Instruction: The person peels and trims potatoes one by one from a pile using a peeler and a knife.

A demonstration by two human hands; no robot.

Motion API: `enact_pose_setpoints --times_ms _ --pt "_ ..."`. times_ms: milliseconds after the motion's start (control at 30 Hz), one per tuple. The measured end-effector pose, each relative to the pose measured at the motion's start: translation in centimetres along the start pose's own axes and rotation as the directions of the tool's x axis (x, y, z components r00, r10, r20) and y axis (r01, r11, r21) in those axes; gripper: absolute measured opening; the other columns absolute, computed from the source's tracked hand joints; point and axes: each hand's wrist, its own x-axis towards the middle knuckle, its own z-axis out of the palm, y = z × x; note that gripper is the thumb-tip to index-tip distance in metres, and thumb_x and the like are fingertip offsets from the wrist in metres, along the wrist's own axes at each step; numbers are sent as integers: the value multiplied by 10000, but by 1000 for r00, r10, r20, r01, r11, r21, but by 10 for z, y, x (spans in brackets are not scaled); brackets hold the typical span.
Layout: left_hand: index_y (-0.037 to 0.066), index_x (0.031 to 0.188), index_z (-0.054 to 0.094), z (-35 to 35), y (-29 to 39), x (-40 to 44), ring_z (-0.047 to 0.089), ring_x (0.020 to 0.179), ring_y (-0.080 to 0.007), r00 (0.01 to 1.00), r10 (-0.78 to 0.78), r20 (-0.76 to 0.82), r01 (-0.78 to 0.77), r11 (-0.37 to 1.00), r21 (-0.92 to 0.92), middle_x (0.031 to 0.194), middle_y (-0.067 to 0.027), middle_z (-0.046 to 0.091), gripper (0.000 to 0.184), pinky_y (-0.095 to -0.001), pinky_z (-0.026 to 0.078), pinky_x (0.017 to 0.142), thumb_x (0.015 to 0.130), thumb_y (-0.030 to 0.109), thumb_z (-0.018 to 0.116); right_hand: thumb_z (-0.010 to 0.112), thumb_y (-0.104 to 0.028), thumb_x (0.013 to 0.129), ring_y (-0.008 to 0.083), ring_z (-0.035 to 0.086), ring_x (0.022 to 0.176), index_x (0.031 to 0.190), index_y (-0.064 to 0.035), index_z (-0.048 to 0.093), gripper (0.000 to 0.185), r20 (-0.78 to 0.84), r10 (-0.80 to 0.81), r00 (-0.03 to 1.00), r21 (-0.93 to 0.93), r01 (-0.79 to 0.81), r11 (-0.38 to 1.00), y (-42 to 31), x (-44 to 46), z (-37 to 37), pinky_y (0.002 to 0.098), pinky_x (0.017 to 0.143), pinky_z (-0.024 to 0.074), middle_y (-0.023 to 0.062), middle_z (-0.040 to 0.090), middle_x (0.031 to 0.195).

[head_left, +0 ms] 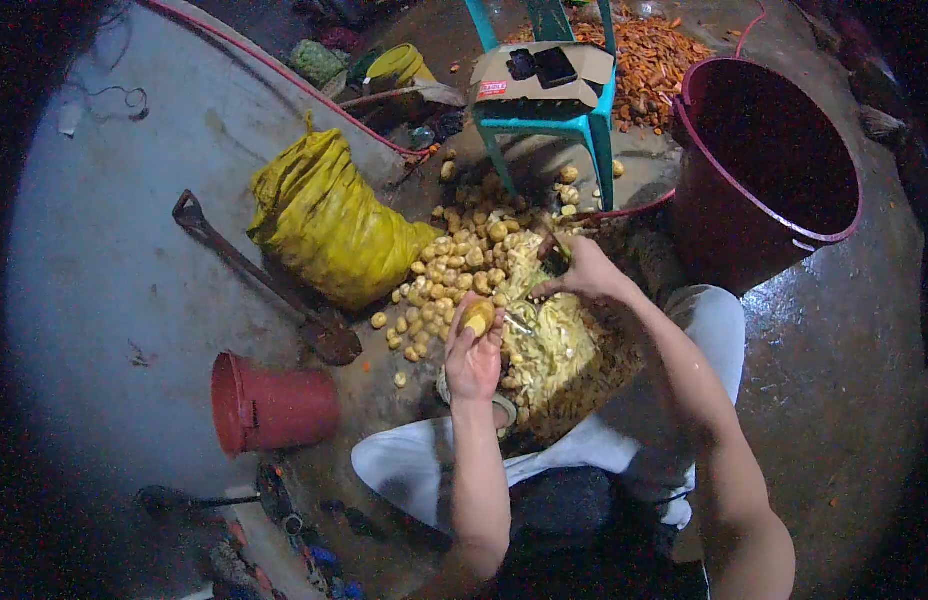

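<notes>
My left hand [474, 365] is closed around a potato [478, 317], which shows a paler, peeled-looking patch. Off to the right and a little farther away, my right hand [586, 270] grips a small hand tool [558, 250] with green on it. Blur and fingers keep me from telling whether the tool is a knife or a peeler. Beneath both hands lies a pale yellow heap of peelings [554, 350] between my legs. A pile of loose potatoes [449, 270] spreads over the floor just beyond my left hand.
A full yellow sack [329, 225] leans by the potatoes, with a shovel [249, 265] beside it. A small red bucket [279, 405] stands left; a large dark red tub [769, 160] stands right. A teal chair [544, 125] holds a cardboard box [504, 90]. Orange pieces [649, 60] lie behind.
</notes>
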Motion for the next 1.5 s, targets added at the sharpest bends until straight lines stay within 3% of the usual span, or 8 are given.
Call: enact_pose_setpoints --times_ms 167,500,600,767,900,967,1267,1500 --pt "-60 1352 406 -8 -4 -2 534 1134 -273 995 5 -95 2 997 73 1239 -166 535 700 -364 440 1002 780 162 741 909 -298 578 161 581 853 941 -34 582 556 -55 -130 990 89 134 987 6 3 6 323 799 470 65 622 860" --pt "-36 1332 427 -15 -1 -14 488 1199 -272 995 -13 -97 29 985 170 1273 -145 507 640 -425 332 1078 771 87 709 823 -162 739 83 538 818 978 -48 590 353 136 60 989 518 -123 847 -2 6 -12 259 758 459 -31 571 849" --pt "-35 1320 437 -17 -2 -16 490 1193 -268 995 -13 -103 29 989 147 1264 -150 509 640 -422 339 1069 758 81 722 816 -208 738 150 582 968 1038 -55 643 379 85 136 987 524 -160 836 21 16 -1 311 891 453 34 646 1031" --pt "-33 1292 457 -16 -6 -11 509 1152 -247 999 -32 -38 38 984 175 1221 -137 530 618 -379 380 1022 739 32 727 763 -156 791 98 559 906 1042 -29 642 306 71 -101 992 539 48 841 6 12 6 284 827 452 -7 629 971" --pt "-26 1292 448 -13 -11 -10 550 1096 -239 999 -41 -20 45 956 291 1163 -116 562 640 -355 419 991 726 42 740 816 -215 736 166 555 986 1043 -30 627 405 133 3 991 411 -58 910 1 7 18 325 901 429 62 635 1016" --pt "-43 1280 460 -10 -13 -9 543 1084 -221 999 -40 9 36 963 266 1157 -110 552 606 -336 408 988 729 -20 710 873 -291 652 186 556 979 1063 -33 602 556 39 -159 986 154 152 976 1 7 19 329 883 437 78 629 1009" --pt "-57 1257 476 -9 -16 -15 540 1098 -231 997 -78 10 71 948 311 1191 -125 547 597 -358 409 1000 706 -23 704 903 -319 579 206 587 929 1012 -26 607 601 93 -167 982 156 151 976 -4 9 8 330 845 449 103 640 933" --pt "-49 1277 463 -10 -16 -20 501 1200 -290 956 -24 293 43 997 -57 1254 -155 521 650 -397 359 1065 703 77 740 901 -282 597 183 589 965 984 -13 623 548 31 -22 999 249 14 969 1 17 -12 326 863 446 94 656 968"
